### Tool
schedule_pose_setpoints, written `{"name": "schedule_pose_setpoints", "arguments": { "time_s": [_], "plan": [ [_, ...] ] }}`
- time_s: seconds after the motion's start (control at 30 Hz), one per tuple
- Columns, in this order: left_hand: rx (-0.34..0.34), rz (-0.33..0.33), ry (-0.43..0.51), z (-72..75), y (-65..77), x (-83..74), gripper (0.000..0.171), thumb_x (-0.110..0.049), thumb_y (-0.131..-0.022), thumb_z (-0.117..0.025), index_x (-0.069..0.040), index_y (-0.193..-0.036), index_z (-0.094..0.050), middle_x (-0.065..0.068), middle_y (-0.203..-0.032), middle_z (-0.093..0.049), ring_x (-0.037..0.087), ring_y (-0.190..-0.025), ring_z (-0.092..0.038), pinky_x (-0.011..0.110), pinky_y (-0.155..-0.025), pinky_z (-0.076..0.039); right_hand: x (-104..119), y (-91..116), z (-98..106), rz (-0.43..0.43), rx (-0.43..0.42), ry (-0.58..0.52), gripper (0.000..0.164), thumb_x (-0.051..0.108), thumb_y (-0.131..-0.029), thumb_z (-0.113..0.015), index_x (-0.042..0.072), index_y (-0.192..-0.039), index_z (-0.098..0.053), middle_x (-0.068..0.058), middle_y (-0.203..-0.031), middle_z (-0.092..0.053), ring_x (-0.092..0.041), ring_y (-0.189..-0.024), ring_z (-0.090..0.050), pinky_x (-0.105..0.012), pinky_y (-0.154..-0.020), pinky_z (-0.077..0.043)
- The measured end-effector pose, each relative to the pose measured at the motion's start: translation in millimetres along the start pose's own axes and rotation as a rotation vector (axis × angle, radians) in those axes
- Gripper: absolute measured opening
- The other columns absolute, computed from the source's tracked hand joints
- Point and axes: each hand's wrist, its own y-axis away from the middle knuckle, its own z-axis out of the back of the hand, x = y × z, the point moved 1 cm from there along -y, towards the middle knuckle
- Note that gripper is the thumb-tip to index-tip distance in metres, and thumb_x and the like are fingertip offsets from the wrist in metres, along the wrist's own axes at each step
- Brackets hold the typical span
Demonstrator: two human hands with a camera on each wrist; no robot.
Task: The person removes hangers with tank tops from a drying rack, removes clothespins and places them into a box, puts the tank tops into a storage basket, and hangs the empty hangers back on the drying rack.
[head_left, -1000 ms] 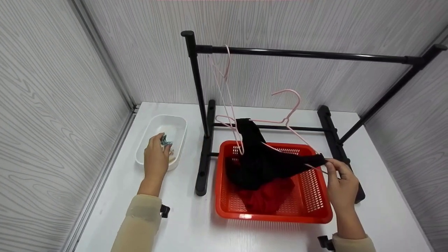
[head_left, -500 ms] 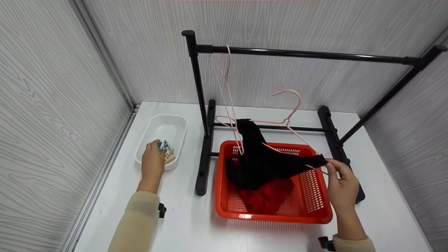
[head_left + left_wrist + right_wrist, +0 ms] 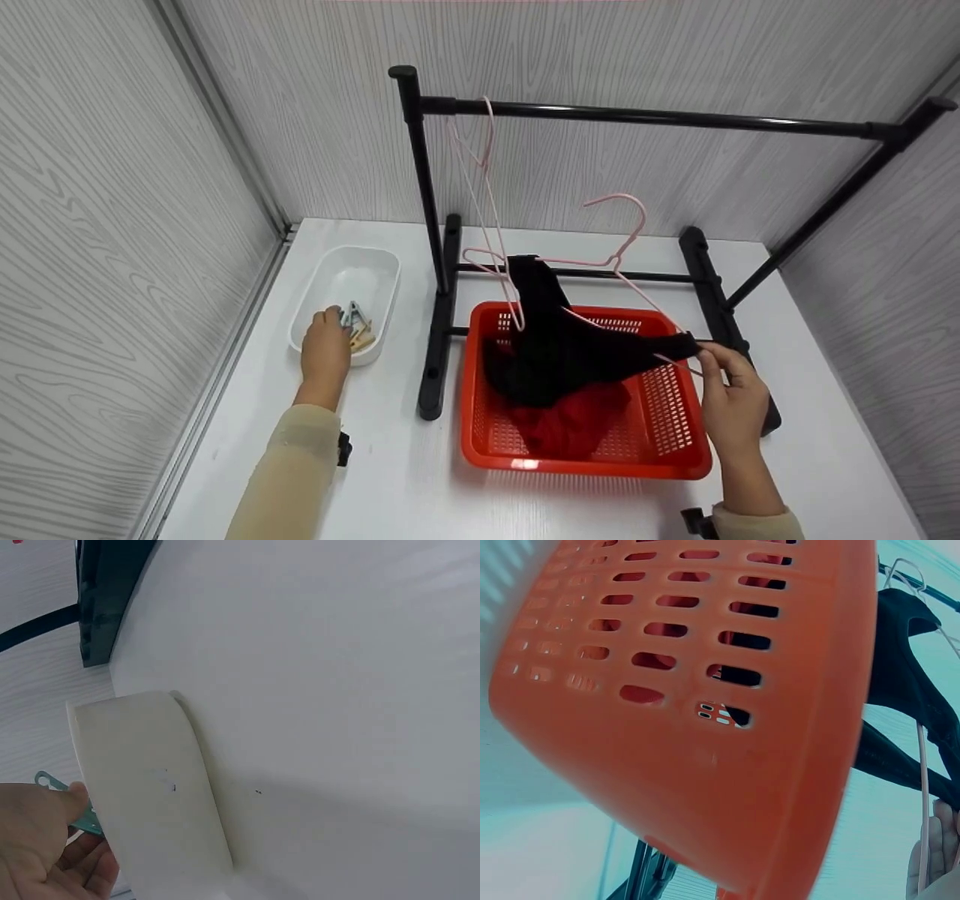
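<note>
My left hand is inside the white plastic tub. In the left wrist view its thumb and fingers pinch a green clothespin, partly hidden behind the tub wall. Beside these fingers lie other clothespins, some light yellow. My right hand pinches the end of a black garment's strap together with the pink hanger. The garment is draped over that hanger, its lower part down in the red basket.
A black clothes rack stands behind and around the basket. Another pink hanger hangs from its bar near the left post. A red cloth lies in the basket under the black garment. Grey wood-pattern panels enclose the white table.
My left hand has drawn back slightly toward the near left side of the tub, uncovering more clothespins. The right hand, hanger and garment have stayed in place.
</note>
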Motion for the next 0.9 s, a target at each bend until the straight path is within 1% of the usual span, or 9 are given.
{"name": "schedule_pose_setpoints", "arguments": {
  "time_s": [0.17,0.3,0.47,0.7,0.9],
  "plan": [
    [0.03,0.022,-0.035,-1.5,1.1,1.0,0.05,-0.013,-0.103,-0.054,0.01,-0.144,-0.037,0.032,-0.134,-0.047,0.047,-0.121,-0.052,0.053,-0.102,-0.044,-4.3,-0.5,-0.3,-0.03,0.006,0.019,0.013,-0.013,-0.09,-0.064,-0.013,-0.101,-0.07,-0.026,-0.095,-0.069,0.006,-0.09,-0.059,-0.006,-0.075,-0.046],
    [0.042,0.035,-0.045,-3.0,0.7,2.0,0.05,-0.013,-0.104,-0.053,0.01,-0.145,-0.037,0.032,-0.133,-0.048,0.047,-0.12,-0.053,0.052,-0.102,-0.045,-6.2,-0.2,-0.5,-0.029,0.007,0.017,0.013,-0.013,-0.09,-0.064,-0.013,-0.101,-0.07,-0.027,-0.096,-0.069,0.006,-0.092,-0.06,-0.006,-0.078,-0.046],
    [0.052,0.046,-0.028,-3.8,1.6,1.5,0.05,-0.011,-0.104,-0.051,0.011,-0.146,-0.035,0.033,-0.135,-0.047,0.048,-0.122,-0.052,0.052,-0.103,-0.045,-5.6,-0.1,-0.6,-0.028,0.005,0.026,0.013,-0.013,-0.09,-0.064,-0.013,-0.101,-0.07,-0.026,-0.096,-0.069,0.007,-0.09,-0.058,-0.007,-0.078,-0.045],
    [0.069,0.061,-0.022,-4.3,2.1,2.8,0.049,-0.011,-0.105,-0.049,0.011,-0.146,-0.035,0.034,-0.137,-0.045,0.048,-0.124,-0.051,0.052,-0.104,-0.044,-2.7,0.1,-0.9,-0.045,0.009,0.03,0.013,-0.012,-0.09,-0.064,-0.012,-0.102,-0.071,-0.026,-0.097,-0.069,0.008,-0.094,-0.059,-0.006,-0.08,-0.046],
    [0.083,0.068,-0.007,-5.6,3.4,4.7,0.046,-0.012,-0.105,-0.049,0.01,-0.144,-0.038,0.032,-0.136,-0.047,0.046,-0.123,-0.052,0.051,-0.103,-0.044,2.0,0.2,-0.8,-0.029,0.004,0.014,0.013,-0.013,-0.09,-0.064,-0.014,-0.101,-0.07,-0.028,-0.096,-0.069,0.008,-0.094,-0.059,-0.007,-0.081,-0.045]
  ]
}}
